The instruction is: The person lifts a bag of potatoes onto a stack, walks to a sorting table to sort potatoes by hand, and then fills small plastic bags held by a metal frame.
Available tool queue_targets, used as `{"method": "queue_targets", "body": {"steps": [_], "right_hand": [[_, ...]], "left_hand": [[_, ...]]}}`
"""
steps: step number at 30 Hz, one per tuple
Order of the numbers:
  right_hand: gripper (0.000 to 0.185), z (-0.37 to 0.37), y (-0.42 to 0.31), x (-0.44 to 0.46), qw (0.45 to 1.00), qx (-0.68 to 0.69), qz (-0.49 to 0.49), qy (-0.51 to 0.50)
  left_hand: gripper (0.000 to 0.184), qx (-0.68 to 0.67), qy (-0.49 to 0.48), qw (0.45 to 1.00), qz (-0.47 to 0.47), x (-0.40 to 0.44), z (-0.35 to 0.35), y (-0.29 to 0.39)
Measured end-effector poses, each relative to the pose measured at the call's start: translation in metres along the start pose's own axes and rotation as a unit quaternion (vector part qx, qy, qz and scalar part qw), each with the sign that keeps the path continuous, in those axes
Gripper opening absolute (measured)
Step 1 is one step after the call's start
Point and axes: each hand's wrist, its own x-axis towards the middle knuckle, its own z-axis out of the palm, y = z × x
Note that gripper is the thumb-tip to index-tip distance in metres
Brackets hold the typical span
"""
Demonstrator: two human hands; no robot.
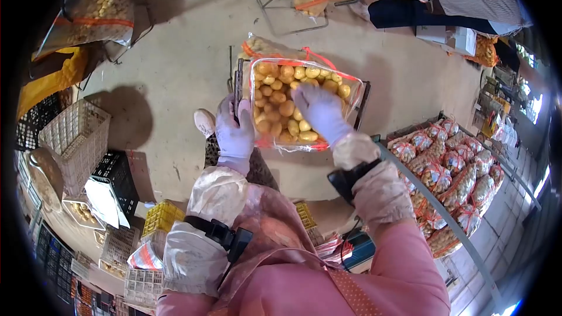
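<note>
A clear bag with a red-edged mouth (304, 147) hangs spread on a metal frame (364, 102), filled with yellow potatoes (285, 108). My left hand (235, 131), in a pale glove, is at the frame's left side, with thumb and fingers around a dark upright bar (238, 85). Over the right part of the bag is my right hand (321, 110), also gloved. Its fingers point left and rest on the top potatoes; whatever lies beneath them is hidden. A red tie strip (319, 57) lies along the bag's far edge.
Filled, tied bags of potatoes (453, 169) are stacked at right behind a metal rail (436, 205). White crates (76, 134), a black crate (120, 184) and a yellow crate (161, 216) stand at left. Other bag frames (287, 0) are farther off, and a person (480, 0) is at upper right.
</note>
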Motion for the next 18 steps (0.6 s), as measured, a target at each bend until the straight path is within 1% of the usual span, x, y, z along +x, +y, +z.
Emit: {"method": "queue_targets", "body": {"steps": [1, 2, 4, 5, 6, 7, 8, 9, 10, 11, 12, 14, 15, 16, 17, 18], "right_hand": [[0.025, 0.002, 0.005, 0.017, 0.987, 0.034, -0.121, 0.105], [0.025, 0.004, 0.008, 0.037, 0.946, 0.066, -0.238, 0.21], [0.029, 0.013, -0.004, 0.069, 0.982, 0.07, -0.168, 0.049], [0.03, 0.003, -0.022, 0.085, 0.993, 0.037, -0.09, -0.069], [0.031, -0.006, -0.037, 0.103, 0.983, 0.004, -0.01, -0.185], [0.028, 0.074, 0.002, 0.144, 0.986, 0.1, -0.021, -0.131], [0.025, 0.151, 0.039, 0.183, 0.977, 0.192, -0.042, -0.08], [0.025, 0.168, 0.041, 0.212, 0.976, 0.196, -0.041, -0.084], [0.024, 0.184, 0.041, 0.237, 0.968, 0.216, -0.088, -0.095], [0.022, 0.197, 0.039, 0.259, 0.957, 0.234, -0.134, -0.106], [0.021, 0.208, 0.038, 0.277, 0.944, 0.251, -0.18, -0.115], [0.018, 0.221, 0.041, 0.289, 0.912, 0.281, -0.269, -0.132], [0.015, 0.171, 0.032, 0.26, 0.692, 0.623, -0.169, -0.324], [0.015, 0.141, 0.018, 0.248, 0.693, 0.622, -0.167, -0.324], [0.017, 0.117, 0.006, 0.238, 0.799, 0.513, -0.172, -0.264], [0.019, 0.105, -0.001, 0.233, 0.882, 0.39, -0.173, -0.198]], "left_hand": [[0.039, 0.001, -0.006, 1.0, -0.001, -0.001, -0.001, 0.003], [0.039, 0.006, -0.009, 1.0, -0.012, -0.001, -0.003, 0.011], [0.04, 0.012, -0.014, 1.0, -0.02, -0.002, -0.003, 0.013], [0.039, -0.003, -0.007, 1.0, -0.023, -0.003, -0.003, 0.012], [0.039, -0.018, -0.001, 0.999, -0.026, -0.004, -0.003, 0.009], [0.039, -0.015, -0.002, 1.0, -0.026, -0.003, -0.004, 0.008], [0.04, -0.024, -0.011, 0.999, -0.03, -0.002, -0.004, 0.01], [0.041, -0.033, -0.021, 0.999, -0.036, -0.002, -0.006, 0.013], [0.042, -0.042, -0.031, 0.998, -0.043, -0.002, -0.008, 0.019], [0.043, -0.072, -0.029, 0.994, -0.078, 0.0, -0.008, 0.032], [0.043, -0.071, -0.03, 0.994, -0.082, -0.001, -0.007, 0.026], [0.032, -0.087, -0.035, 0.994, -0.054, -0.003, -0.001, 0.014], [0.032, -0.088, -0.037, 0.994, -0.057, -0.006, 0.001, 0.014], [0.032, -0.143, -0.033, 0.985, -0.085, -0.006, 0.003, 0.014], [0.032, -0.197, -0.03, 0.974, -0.112, -0.006, 0.006, 0.015], [0.032, -0.196, -0.031, 0.974, -0.113, -0.005, 0.006, 0.015]]}}
